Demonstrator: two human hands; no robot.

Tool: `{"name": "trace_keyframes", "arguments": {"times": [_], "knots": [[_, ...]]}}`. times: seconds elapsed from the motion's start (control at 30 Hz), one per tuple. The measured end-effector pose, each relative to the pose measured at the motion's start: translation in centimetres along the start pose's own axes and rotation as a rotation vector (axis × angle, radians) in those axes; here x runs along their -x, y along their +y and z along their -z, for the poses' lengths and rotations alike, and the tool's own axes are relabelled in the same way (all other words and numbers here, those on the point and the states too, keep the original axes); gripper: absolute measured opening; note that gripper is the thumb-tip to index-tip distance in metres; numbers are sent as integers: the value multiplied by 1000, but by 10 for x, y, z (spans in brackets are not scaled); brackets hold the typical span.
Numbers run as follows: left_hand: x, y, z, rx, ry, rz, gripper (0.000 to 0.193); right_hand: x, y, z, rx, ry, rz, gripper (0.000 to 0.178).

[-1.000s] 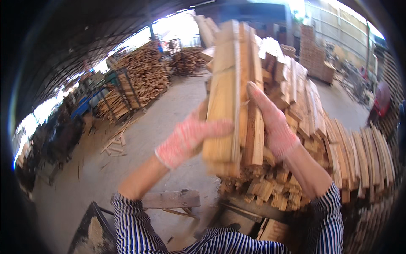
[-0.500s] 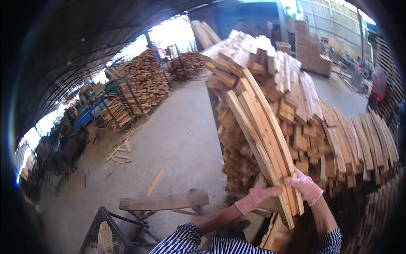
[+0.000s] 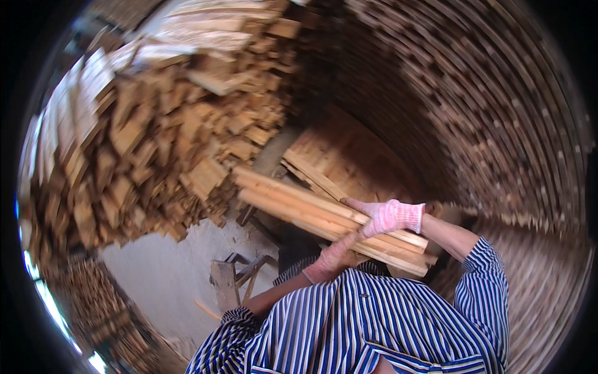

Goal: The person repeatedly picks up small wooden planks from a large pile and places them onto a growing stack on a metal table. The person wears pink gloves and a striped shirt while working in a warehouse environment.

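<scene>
Wood strips point(image 3: 299, 207) lie grasped by right hand point(image 3: 387, 218) above, left hand point(image 3: 333, 258) at near edge (gloved grip); likely stiff, weighty, prone to slipping apart; best squeezed around mid-length.

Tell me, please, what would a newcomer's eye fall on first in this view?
Probably on the bundle of pale wooden strips just below the centre, held between the gloved left hand and right hand. Next would come the big, jagged wood pile at the upper left and the dark stacked wood towering at the right. The striped shirt also stands out at the bottom.
</scene>
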State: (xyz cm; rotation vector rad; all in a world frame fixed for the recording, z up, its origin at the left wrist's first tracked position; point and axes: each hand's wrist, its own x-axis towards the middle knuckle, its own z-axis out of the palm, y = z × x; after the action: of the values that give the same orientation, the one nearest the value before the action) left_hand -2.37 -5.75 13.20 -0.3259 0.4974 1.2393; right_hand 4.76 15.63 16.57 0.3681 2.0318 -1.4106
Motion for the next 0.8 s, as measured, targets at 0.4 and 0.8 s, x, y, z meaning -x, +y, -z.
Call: {"name": "trace_keyframes", "arguments": {"times": [0.4, 0.8], "knots": [[-191, 90, 105, -178, 452, 612, 63, -97, 157, -63, -1656, 305, -458, 61], [-346, 174, 288, -668, 520, 616, 54, -298, 305, -75, -2209, 538, -279, 32]]}}
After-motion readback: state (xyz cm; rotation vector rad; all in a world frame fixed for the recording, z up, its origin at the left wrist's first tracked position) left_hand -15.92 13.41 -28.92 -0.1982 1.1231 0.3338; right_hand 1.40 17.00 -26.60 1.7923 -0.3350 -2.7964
